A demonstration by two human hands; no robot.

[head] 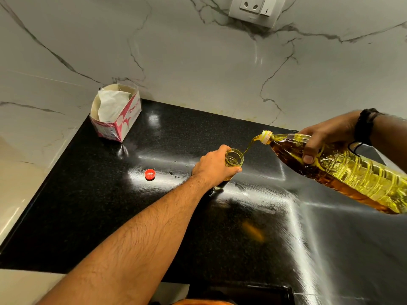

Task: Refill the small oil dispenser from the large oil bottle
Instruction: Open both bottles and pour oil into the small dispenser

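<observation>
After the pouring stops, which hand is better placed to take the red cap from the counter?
Probably the left hand. It grips the small dispenser close to the red cap, which lies to its left on the counter. The right hand holds the tilted large oil bottle, farther away.

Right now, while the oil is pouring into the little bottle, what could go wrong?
1. The stream from the big oil bottle is thin and lands near the rim of the small bottle, so a wobble of the right hand could send oil onto the black counter.
2. The left hand hides the small bottle's body, so its level is hard to see and it may overflow.
3. The red cap lies loose nearby and could get oily.
</observation>
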